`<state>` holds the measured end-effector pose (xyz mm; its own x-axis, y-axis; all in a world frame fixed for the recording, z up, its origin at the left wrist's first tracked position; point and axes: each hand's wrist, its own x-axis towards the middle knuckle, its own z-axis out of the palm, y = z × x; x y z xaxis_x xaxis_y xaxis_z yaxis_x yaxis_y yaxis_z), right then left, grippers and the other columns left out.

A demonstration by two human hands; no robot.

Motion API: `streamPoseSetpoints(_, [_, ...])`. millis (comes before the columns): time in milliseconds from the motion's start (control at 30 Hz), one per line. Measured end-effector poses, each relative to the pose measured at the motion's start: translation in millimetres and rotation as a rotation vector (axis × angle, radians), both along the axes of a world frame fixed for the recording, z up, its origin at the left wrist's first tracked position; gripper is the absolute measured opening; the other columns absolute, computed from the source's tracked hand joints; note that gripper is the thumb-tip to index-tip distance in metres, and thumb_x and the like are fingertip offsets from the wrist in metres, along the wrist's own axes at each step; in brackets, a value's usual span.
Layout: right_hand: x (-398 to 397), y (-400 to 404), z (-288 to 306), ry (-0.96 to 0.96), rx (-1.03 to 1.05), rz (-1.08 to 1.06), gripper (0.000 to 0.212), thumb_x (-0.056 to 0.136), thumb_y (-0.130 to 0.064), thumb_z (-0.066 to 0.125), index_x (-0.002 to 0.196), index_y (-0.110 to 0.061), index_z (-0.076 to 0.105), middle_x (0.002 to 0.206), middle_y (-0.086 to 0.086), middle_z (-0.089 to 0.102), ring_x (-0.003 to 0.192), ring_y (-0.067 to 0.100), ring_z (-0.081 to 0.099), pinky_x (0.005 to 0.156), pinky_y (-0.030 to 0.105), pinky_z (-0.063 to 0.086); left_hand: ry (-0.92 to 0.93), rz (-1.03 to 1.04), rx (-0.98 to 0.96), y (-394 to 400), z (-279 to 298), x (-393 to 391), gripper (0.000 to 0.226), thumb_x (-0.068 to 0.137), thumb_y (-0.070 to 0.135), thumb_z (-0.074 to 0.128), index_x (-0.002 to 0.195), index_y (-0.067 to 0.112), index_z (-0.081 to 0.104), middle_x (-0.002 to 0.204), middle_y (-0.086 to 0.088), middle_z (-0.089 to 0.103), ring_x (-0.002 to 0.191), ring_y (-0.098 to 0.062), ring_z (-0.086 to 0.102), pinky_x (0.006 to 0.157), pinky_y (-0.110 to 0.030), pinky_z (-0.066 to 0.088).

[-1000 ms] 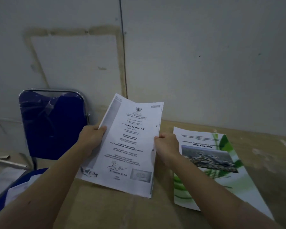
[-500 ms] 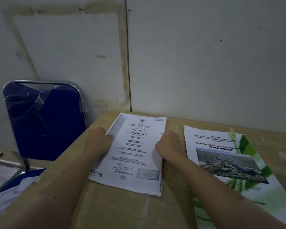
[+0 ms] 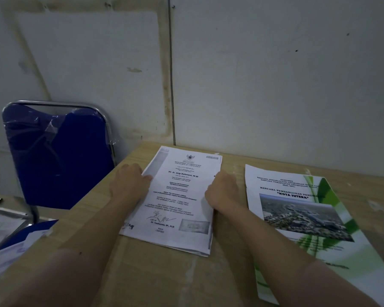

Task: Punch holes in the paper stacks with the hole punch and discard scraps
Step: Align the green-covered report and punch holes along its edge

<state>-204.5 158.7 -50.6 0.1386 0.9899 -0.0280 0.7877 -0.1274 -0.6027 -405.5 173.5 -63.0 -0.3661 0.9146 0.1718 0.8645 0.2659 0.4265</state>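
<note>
- Two hands rest on one paper stack (image 3: 175, 200) that lies flat on the wooden table (image 3: 164, 280), its far short edge close to the wall (image 3: 275, 85).
- Left hand (image 3: 129, 182) lies palm down at the stack's left long edge; its fingers are loosely extended, the tips touching the margin of the top sheet, gripping nothing.
- Right hand (image 3: 222, 191) sits at the stack's right long edge with fingers curled under into a loose fist, knuckles against the paper edge; whether any sheet is pinched cannot be told.
- Top sheet is a printed certificate with a signature near its lower end; the stack's near right corner shows several sheet edges slightly fanned.
- Just to the right, apart from the stack by a strip of bare table, lies a booklet (image 3: 297, 218) with a green-striped cover and an aerial photo.
- Bare table surface lies nearer the camera, between and under the forearms.
- Left of the table's edge stands a blue chair (image 3: 58, 156) with a metal frame, and papers (image 3: 7, 253) lie lower left.
</note>
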Motion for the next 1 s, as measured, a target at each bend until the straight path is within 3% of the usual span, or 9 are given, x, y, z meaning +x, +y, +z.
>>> streamPoseSetpoints(133, [0.8,-1.8,5.2,0.018,-0.017,-0.005,0.021,0.091,-0.003,0.050,0.109,0.004,0.056,0.120,0.019,0.055,0.100,0.028,0.056,0.068,0.025,0.036,-0.040,0.020,0.052,-11.3,17.3,15.4,0.035,0.090,0.031,0.045,0.103,0.001,0.059,0.110,-0.018,0.061,0.094,-0.034,0.058,0.078,-0.042,0.047])
streamPoseSetpoints(233, [14.3,-6.6,23.7,0.100,-0.003,0.018,0.012,0.090,-0.006,0.051,0.097,-0.001,0.059,0.093,0.010,0.055,0.093,0.031,0.057,0.057,0.020,0.036,-0.165,-0.111,0.170,-32.7,34.5,50.4,0.036,0.090,0.024,0.051,0.120,0.005,0.055,0.120,-0.012,0.058,0.108,-0.028,0.054,0.088,-0.035,0.042])
streamPoseSetpoints(300, [33.0,-14.7,38.9,0.175,0.081,0.049,0.013,0.088,-0.007,0.051,0.077,-0.007,0.058,0.075,0.007,0.048,0.080,0.030,0.049,0.046,0.017,0.031,-0.285,-0.230,0.234,-53.8,46.0,79.5,0.033,0.088,0.019,0.055,0.119,0.008,0.057,0.116,-0.007,0.060,0.106,-0.022,0.055,0.089,-0.029,0.041])
streamPoseSetpoints(367, [57.6,-29.2,52.0,0.242,0.146,0.084,0.015,0.087,-0.007,0.052,0.081,-0.005,0.066,0.076,0.005,0.054,0.074,0.020,0.050,0.055,0.018,0.041,-0.372,-0.328,0.243,-74.3,55.8,106.7,0.028,0.086,0.016,0.057,0.114,0.011,0.061,0.106,-0.002,0.062,0.096,-0.015,0.057,0.084,-0.024,0.043])
streamPoseSetpoints(533, [131.0,-75.0,60.1,0.241,0.186,0.057,0.017,0.087,-0.004,0.055,0.090,-0.004,0.072,0.082,0.002,0.063,0.077,0.013,0.057,0.061,0.016,0.043,-0.522,-0.520,0.055,-108.4,63.0,161.2,0.020,0.083,0.015,0.061,0.103,0.015,0.066,0.096,0.000,0.067,0.089,-0.012,0.060,0.067,-0.012,0.042])
streamPoseSetpoints(700, [196.9,-106.4,47.0,0.194,0.193,-0.070,0.017,0.085,-0.001,0.056,0.091,-0.001,0.071,0.071,-0.002,0.059,0.061,0.006,0.051,0.044,0.002,0.036,-0.539,-0.515,-0.095,-116.7,48.8,189.6,0.024,0.083,0.016,0.064,0.106,0.011,0.064,0.101,-0.007,0.064,0.092,-0.019,0.058,0.079,-0.026,0.045])
streamPoseSetpoints(900, [241.0,-124.7,17.7,0.084,0.041,-0.139,0.017,0.085,-0.018,0.064,0.100,-0.010,0.064,0.092,0.002,0.063,0.089,0.023,0.058,0.070,0.028,0.048,-0.534,-0.317,-0.225,-106.3,37.8,210.2,0.021,0.081,0.016,0.065,0.072,0.015,0.046,0.080,-0.006,0.046,0.085,-0.025,0.049,0.073,-0.034,0.040])
streamPoseSetpoints(967, [242.4,-125.4,9.1,-0.030,-0.029,-0.038,0.038,0.085,-0.034,0.063,0.114,-0.010,0.060,0.120,0.010,0.056,0.104,0.029,0.057,0.085,0.032,0.048,-0.508,-0.252,-0.226,-101.6,39.0,216.7,0.025,0.081,0.018,0.066,0.094,-0.001,0.056,0.100,-0.022,0.054,0.098,-0.034,0.053,0.079,-0.038,0.042])
streamPoseSetpoints(1000, [241.3,-125.6,7.4,-0.092,-0.062,-0.014,0.047,0.086,-0.038,0.061,0.123,-0.010,0.055,0.130,0.012,0.046,0.111,0.031,0.053,0.091,0.033,0.044,-0.489,-0.219,-0.234,-97.9,38.9,219.5,0.046,0.080,0.019,0.067,0.113,-0.011,0.053,0.118,-0.032,0.052,0.110,-0.040,0.052,0.087,-0.044,0.044])
